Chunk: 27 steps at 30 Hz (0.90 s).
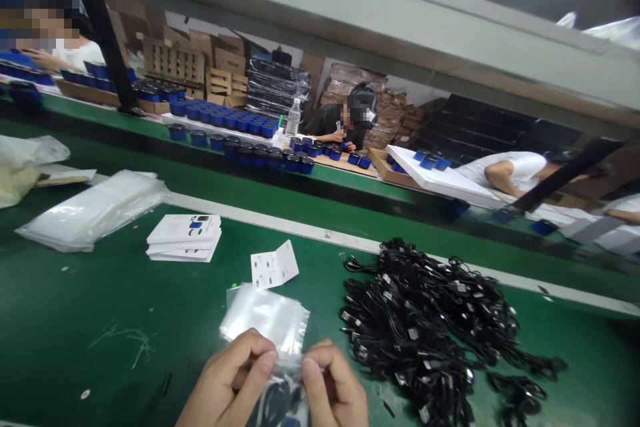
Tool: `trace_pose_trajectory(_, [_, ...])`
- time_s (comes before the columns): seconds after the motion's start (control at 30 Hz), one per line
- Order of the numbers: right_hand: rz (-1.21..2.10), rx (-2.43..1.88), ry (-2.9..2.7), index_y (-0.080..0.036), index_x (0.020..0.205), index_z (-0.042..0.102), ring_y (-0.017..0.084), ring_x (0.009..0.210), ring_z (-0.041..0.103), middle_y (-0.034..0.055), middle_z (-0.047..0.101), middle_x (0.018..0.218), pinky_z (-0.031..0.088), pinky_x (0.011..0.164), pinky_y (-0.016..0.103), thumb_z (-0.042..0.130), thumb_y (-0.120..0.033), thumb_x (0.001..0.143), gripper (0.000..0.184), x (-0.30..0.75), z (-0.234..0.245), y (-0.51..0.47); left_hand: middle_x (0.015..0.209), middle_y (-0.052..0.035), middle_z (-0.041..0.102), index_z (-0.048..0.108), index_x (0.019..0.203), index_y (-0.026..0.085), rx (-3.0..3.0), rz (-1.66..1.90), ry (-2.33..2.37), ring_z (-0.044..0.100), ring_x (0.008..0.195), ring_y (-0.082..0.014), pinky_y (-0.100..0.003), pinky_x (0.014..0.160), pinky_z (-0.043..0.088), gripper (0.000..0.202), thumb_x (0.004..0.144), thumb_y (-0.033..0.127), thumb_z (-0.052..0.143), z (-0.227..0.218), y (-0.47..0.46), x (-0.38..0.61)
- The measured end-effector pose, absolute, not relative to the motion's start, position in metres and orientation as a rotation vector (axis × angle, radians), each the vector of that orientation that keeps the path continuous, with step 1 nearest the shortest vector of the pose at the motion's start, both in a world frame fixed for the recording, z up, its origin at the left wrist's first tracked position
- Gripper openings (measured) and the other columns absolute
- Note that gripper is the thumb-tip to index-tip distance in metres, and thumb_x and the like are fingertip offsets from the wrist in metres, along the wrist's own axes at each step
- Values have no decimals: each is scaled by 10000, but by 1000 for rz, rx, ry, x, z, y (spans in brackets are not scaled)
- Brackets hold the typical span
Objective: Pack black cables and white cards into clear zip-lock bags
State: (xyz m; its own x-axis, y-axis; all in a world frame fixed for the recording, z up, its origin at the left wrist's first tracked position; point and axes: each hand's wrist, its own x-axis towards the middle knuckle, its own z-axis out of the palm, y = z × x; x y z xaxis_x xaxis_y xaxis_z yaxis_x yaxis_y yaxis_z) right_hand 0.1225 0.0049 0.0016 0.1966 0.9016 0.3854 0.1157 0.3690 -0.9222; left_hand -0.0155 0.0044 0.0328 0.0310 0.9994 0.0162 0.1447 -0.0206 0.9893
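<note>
My left hand (227, 380) and my right hand (335, 390) meet at the bottom edge, each pinching the top of a small clear plastic bag (283, 393) with something dark inside. Just beyond them lies a stack of empty clear bags (267, 317) on the green table (75, 320). A large pile of coiled black cables (430, 327) lies to the right of my right hand. A small white leaflet (274, 265) stands folded behind the bags, and a stack of white leaflets (185, 237) lies further left.
A bundle of plastic sleeves (95, 210) lies at the left. Beyond a white strip runs a green conveyor with blue round speakers (240, 147) and a water bottle (293, 119). Other people sit across it, with cardboard boxes (200, 63) behind them.
</note>
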Motion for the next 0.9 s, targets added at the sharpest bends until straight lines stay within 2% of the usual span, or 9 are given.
trace_pose_trajectory(0.1, [691,-1098,-1408,-214,714,614,117,530,498,-21,567,629,363,514,200,580,-222,826,117,133,4,4,605,63,492,578,676,237,1369,1085,1315,470,522,-91,-162,499,368,262,845,429,518,31,7,-22])
trace_pose_trajectory(0.2, [678,-1125,-1491,-216,691,603,109,530,505,-31,562,620,373,522,183,577,-171,800,120,139,3,3,627,47,543,618,671,232,1462,997,1320,518,567,-100,-152,520,380,230,825,385,543,31,10,-30])
trace_pose_trajectory(0.37, [617,-1113,-1552,-208,692,568,105,510,487,-30,535,618,370,502,183,548,-187,824,135,138,-1,2,706,6,613,659,694,215,1570,843,1301,598,634,-132,-164,539,424,261,840,371,510,34,12,-37])
trace_pose_trajectory(0.53, [572,-1104,-1557,-208,703,565,96,495,486,-33,537,623,368,485,176,542,-187,830,131,136,-2,1,652,21,602,617,639,209,1685,831,1343,609,643,-126,-161,602,428,235,833,310,534,37,12,-37])
trace_pose_trajectory(0.73, [600,-1079,-1613,-203,700,595,104,517,540,-28,566,602,398,509,165,569,-198,815,118,135,-2,0,689,3,608,683,681,202,1492,852,1218,635,636,-140,-170,585,476,242,808,360,550,38,9,-29])
trace_pose_trajectory(0.9, [557,-1085,-1615,-196,683,577,106,490,525,-23,549,587,380,477,177,556,-203,814,133,130,-4,0,628,18,609,634,613,209,1671,860,1324,608,612,-118,-160,591,427,245,815,326,559,34,6,-27])
